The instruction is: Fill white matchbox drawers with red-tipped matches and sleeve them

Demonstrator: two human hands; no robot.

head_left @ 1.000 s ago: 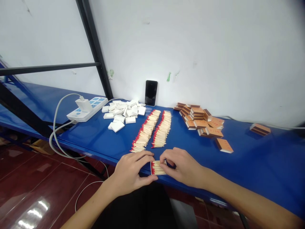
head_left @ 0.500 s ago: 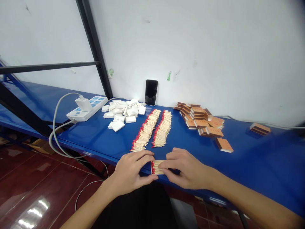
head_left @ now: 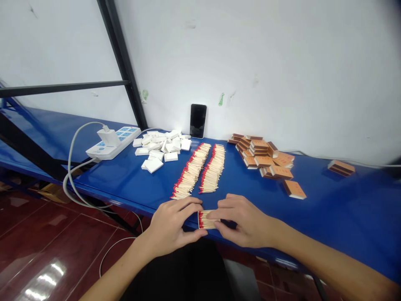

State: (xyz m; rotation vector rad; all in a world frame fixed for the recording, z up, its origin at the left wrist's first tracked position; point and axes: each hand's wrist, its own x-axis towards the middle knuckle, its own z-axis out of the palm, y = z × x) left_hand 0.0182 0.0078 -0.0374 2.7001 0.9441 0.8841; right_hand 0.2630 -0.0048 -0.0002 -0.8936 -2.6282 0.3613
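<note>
A small white matchbox tray [head_left: 198,220] filled with red-headed matches [head_left: 205,220] is at the table's front edge, their heads toward its left end. My left hand [head_left: 174,221] grips that end, with a finger on the far side and the thumb on the near side. My right hand [head_left: 242,221] is closed over the right part, index finger and thumb against the matches; its fingers hide the tray's right end. Just beyond my hands lie two long rows of loose matches, a left row [head_left: 191,171] and a right row [head_left: 213,169], heads to the left.
White trays [head_left: 163,145] form a pile at the back left. Orange-brown matchbox sleeves [head_left: 263,154] are heaped at the back right, with more sleeves [head_left: 341,167] farther right. A phone [head_left: 198,121] leans on the wall. A power strip [head_left: 114,143] with cables and a black frame post [head_left: 125,62] stand left.
Very little differs. My right fingers have shifted slightly on the matches in the tray; my left hand keeps its grip. The whole view has moved a touch.
</note>
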